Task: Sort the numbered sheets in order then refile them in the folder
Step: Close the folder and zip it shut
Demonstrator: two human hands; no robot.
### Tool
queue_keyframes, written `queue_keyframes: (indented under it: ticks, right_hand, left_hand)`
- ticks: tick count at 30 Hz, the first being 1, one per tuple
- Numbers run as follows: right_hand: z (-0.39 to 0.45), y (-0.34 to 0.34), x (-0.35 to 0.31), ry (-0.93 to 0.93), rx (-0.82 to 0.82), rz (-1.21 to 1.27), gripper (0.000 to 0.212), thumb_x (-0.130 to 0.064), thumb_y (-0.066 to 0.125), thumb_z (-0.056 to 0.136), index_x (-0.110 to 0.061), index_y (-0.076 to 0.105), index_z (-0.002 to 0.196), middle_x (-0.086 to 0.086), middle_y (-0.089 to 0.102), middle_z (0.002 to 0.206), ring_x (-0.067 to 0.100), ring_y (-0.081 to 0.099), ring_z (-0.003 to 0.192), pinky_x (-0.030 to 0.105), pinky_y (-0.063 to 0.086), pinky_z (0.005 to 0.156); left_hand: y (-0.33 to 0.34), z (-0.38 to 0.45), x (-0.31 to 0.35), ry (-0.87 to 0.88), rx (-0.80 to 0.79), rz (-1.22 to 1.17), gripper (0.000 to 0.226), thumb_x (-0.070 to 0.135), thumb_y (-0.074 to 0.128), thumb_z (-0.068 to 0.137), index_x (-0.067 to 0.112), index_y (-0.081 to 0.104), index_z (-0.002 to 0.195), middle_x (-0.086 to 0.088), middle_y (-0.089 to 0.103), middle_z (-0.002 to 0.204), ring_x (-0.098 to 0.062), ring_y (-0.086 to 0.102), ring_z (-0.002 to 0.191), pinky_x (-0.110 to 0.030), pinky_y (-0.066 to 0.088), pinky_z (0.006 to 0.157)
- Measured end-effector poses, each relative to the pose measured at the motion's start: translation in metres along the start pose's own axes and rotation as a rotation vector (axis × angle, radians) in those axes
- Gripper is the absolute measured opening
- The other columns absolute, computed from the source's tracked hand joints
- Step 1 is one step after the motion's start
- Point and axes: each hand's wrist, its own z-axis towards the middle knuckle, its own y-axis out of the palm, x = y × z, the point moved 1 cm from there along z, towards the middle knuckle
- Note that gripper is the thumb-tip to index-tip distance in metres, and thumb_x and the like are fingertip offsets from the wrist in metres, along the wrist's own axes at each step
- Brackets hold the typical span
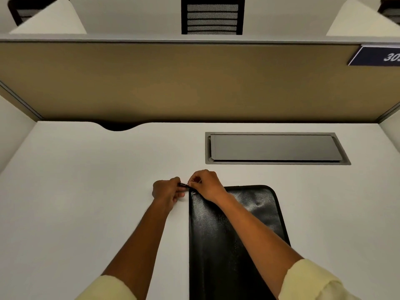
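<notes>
A black leather-look zip folder [236, 230] lies closed on the white desk [86, 191], its long side running away from me. Both hands meet at its far left corner. My left hand [166, 190] pinches a small dark tab, apparently the zipper pull, just off the corner. My right hand [205, 184] rests over the corner itself, its fingers curled and pinching at the same spot. My right forearm crosses the folder's cover. No numbered sheets are visible.
A grey cable-tray lid [275, 148] is set into the desk behind the folder on the right. A tan partition wall [194, 83] closes off the back, and white side panels flank the desk. A dark cable notch [118, 126] sits at the back left edge.
</notes>
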Motion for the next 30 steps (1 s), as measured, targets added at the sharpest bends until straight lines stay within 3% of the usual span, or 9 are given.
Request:
queue_keyframes:
  ticks: [7, 14, 19, 22, 27, 30]
  right_hand:
    - [-0.004, 0.005, -0.004, 0.026, 0.012, -0.029, 0.009, -0.017, 0.064, 0.094, -0.015, 0.072, 0.097, 0.006, 0.072, 0.095, 0.017, 0.060, 0.079, 0.026, 0.045, 0.073]
    - [-0.004, -0.003, -0.008, 0.086, 0.043, -0.041, 0.012, -0.010, 0.065, 0.089, -0.007, 0.075, 0.092, 0.005, 0.071, 0.091, 0.017, 0.063, 0.086, 0.024, 0.049, 0.076]
    - [0.000, 0.004, -0.018, 0.157, 0.159, -0.064, 0.007, -0.010, 0.069, 0.087, -0.006, 0.075, 0.088, 0.008, 0.075, 0.094, 0.022, 0.068, 0.094, 0.025, 0.047, 0.073]
    - [0.000, 0.001, -0.017, 0.246, 0.168, -0.066, 0.019, -0.006, 0.067, 0.084, -0.010, 0.069, 0.102, 0.007, 0.070, 0.110, 0.025, 0.064, 0.107, 0.030, 0.050, 0.086]
    - [0.002, -0.018, -0.007, 0.380, 0.115, -0.193, 0.057, -0.003, 0.062, 0.084, -0.020, 0.047, 0.136, 0.004, 0.058, 0.128, 0.026, 0.056, 0.120, 0.039, 0.033, 0.104]
    - [-0.002, -0.045, 0.014, 0.465, 0.138, -0.279, 0.052, -0.003, 0.061, 0.084, -0.018, 0.051, 0.132, 0.005, 0.057, 0.128, 0.027, 0.055, 0.121, 0.042, 0.030, 0.107]
  left_hand:
    - [-0.002, -0.002, -0.003, 0.034, -0.043, 0.046, 0.026, 0.019, 0.071, 0.086, -0.006, 0.069, 0.091, -0.018, 0.072, 0.076, -0.016, 0.057, 0.039, -0.015, 0.030, 0.036]
    - [0.001, -0.005, -0.006, 0.026, -0.039, 0.011, 0.025, 0.011, 0.069, 0.086, -0.012, 0.068, 0.095, -0.014, 0.068, 0.065, -0.014, 0.055, 0.035, -0.015, 0.027, 0.033]
    - [0.001, -0.012, -0.007, 0.030, -0.034, -0.050, 0.016, 0.008, 0.069, 0.084, -0.008, 0.068, 0.085, -0.013, 0.068, 0.061, -0.014, 0.056, 0.038, -0.017, 0.030, 0.038]
    - [0.001, -0.013, -0.007, 0.038, -0.026, -0.068, 0.014, 0.004, 0.066, 0.087, -0.002, 0.063, 0.075, -0.007, 0.066, 0.052, -0.010, 0.056, 0.036, -0.016, 0.031, 0.036]
    - [-0.002, -0.014, -0.011, 0.016, -0.023, -0.086, 0.015, 0.003, 0.064, 0.088, 0.001, 0.060, 0.073, -0.002, 0.064, 0.047, -0.007, 0.054, 0.034, -0.015, 0.032, 0.035]
    - [-0.006, -0.014, -0.013, 0.007, -0.019, -0.101, 0.017, 0.001, 0.063, 0.088, 0.002, 0.060, 0.072, -0.002, 0.064, 0.047, -0.007, 0.054, 0.034, -0.016, 0.033, 0.035]
